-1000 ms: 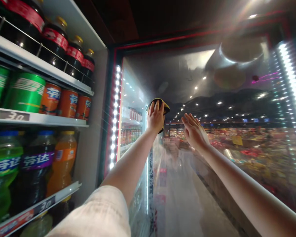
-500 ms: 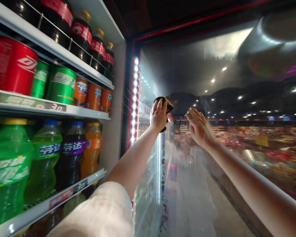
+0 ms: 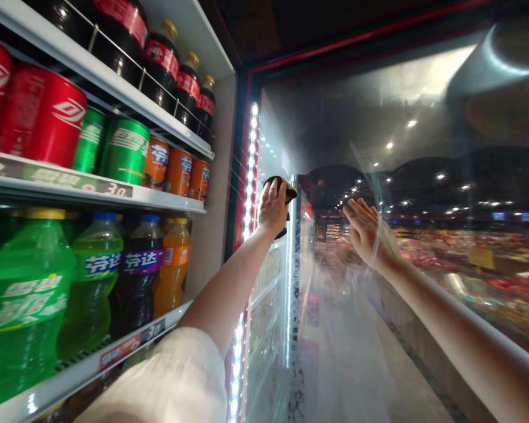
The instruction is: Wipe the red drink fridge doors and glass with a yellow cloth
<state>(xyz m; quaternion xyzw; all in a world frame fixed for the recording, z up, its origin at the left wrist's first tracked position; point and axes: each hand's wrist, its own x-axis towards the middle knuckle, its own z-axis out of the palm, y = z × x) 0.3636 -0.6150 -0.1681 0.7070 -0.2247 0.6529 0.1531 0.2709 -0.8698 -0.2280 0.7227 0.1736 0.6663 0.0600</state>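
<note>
Fingers (image 3: pixel 274 189) of the left hand (image 3: pixel 271 212) are curled over a black pad with yellow edging (image 3: pixel 291 192); the pad is gripped at the glass door (image 3: pixel 326 144), near its left side. Whether the glass is pressed cannot be told. Right hand (image 3: pixel 372 235) is held open, empty, fingers extended and slightly spread, raised to the right of the pad and well apart from it; contact with the glass is unclear. To the left of the pad, the dark door frame (image 3: pixel 241 132) is lined by a bright light strip (image 3: pixel 250 170). Farther left, three shelf levels are seen: dark bottles (image 3: pixel 161 64) with red labels above; red cans (image 3: pixel 62 120), green cans (image 3: pixel 126 151) and orange cans (image 3: pixel 177 172) in the middle; green, dark and orange bottles (image 3: pixel 171 264) below. In the glass, a pale-clothed figure (image 3: pixel 346 329) is faintly mirrored.
</note>
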